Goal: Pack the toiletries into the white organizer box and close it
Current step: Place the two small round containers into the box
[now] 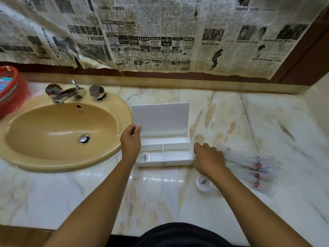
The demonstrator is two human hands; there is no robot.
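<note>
Pinching the left edge of the raised lid between thumb and fingers, the left hand steadied the white organizer box, which stood open on the marble counter just right of the sink. The right hand hovered beside the box's right end, its fingers loosely curled and apparently holding nothing, though motion blur made this uncertain. Packing looked barely begun: 1 small round packet lay in the box's front-left compartment, while the other compartments appeared bare. A 2nd round packet sat on the counter near the right wrist, and several blurred clear-wrapped sachets lay toward the counter's right edge. The next move likely called for lifting these in, then lowering the lid.
</note>
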